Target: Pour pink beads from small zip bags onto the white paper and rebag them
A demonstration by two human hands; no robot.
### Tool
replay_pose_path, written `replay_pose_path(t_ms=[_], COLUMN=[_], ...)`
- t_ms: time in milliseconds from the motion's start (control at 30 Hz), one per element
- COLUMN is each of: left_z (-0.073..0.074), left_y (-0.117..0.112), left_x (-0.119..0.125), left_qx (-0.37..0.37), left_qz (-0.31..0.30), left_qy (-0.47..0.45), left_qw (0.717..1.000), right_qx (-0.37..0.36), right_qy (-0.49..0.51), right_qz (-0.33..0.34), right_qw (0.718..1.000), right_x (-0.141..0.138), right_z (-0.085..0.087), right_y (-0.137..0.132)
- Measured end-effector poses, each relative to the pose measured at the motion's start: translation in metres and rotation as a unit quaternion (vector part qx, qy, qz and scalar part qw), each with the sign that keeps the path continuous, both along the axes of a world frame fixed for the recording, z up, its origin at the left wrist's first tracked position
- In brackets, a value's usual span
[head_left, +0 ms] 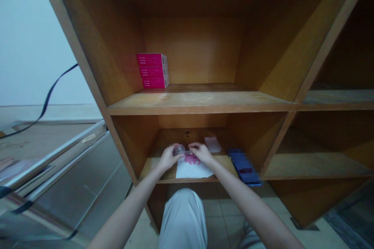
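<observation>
Both my hands reach into the lower compartment of a wooden shelf unit (198, 103). My left hand (168, 157) is closed around a small clear plastic bag or wrapper (179, 149). My right hand (201, 153) pinches at the same spot from the right, its fingers closed. Just below the fingers lies a small heap of pink beads or pellets (191, 159) on a white sheet (193, 170). A small clear packet (213, 144) lies farther back on the same shelf.
Three pink boxes (153, 71) are stacked at the back left of the upper shelf. A dark blue, blurred object (244, 166) leans at the lower shelf's right. A metal cabinet with a rail (58, 155) stands to the left. My knee in light trousers (182, 218) is below.
</observation>
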State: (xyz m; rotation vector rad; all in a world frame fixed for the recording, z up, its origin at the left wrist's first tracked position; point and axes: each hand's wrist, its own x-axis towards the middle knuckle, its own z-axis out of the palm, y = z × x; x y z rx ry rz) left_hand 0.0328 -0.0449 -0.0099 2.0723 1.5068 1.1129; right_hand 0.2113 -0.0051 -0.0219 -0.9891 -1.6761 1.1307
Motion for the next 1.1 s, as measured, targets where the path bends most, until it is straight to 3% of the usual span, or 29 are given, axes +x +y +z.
replay_pose_path(t_ms=[100,200,400,533,667,1100], left_z=[-0.017,-0.037,-0.062,-0.065,-0.066,-0.063], left_y=[0.001,0.0,0.0,0.001,0.0,-0.005], left_x=[0.003,0.007,0.012,0.01,0.009,0.012], left_qx=[0.009,0.022,-0.005,-0.006,0.0,0.001], left_qz=[0.068,0.114,0.124,0.122,0.116,0.117], left_qy=[-0.017,-0.042,-0.107,-0.103,-0.083,-0.047], left_qw=[0.998,0.992,0.986,0.987,0.99,0.992], right_qx=[-0.017,0.015,0.066,0.103,0.144,0.151], right_qy=[-0.021,-0.055,-0.162,-0.231,-0.295,-0.406], right_qz=[-0.051,-0.077,-0.059,-0.025,-0.04,-0.066], right_qw=[0.998,0.995,0.983,0.967,0.944,0.899], right_x=[0.014,0.027,0.037,0.031,0.022,0.013], right_z=[-0.005,-0.008,-0.015,-0.022,-0.023,-0.016], right_y=[0.003,0.003,-0.003,-0.009,-0.013,-0.023])
